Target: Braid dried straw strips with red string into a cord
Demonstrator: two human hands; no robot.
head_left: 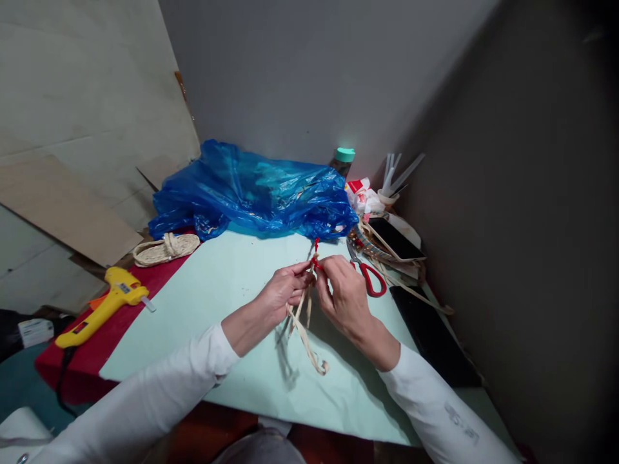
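Observation:
My left hand (283,291) and my right hand (344,293) meet above a pale green sheet (232,309) on the table. Both pinch a bundle of tan straw strips (305,325) that hangs down between them and curls at its lower end. A short red cord (316,252) sticks up from the top of the bundle, right at my fingertips. Both sleeves are white.
Red-handled scissors (368,276) lie just right of my right hand. A crumpled blue plastic bag (256,193) fills the back. A woven straw piece (165,249) and a yellow glue gun (104,303) rest at the left. Clutter, a phone (394,238) and a dark wall crowd the right.

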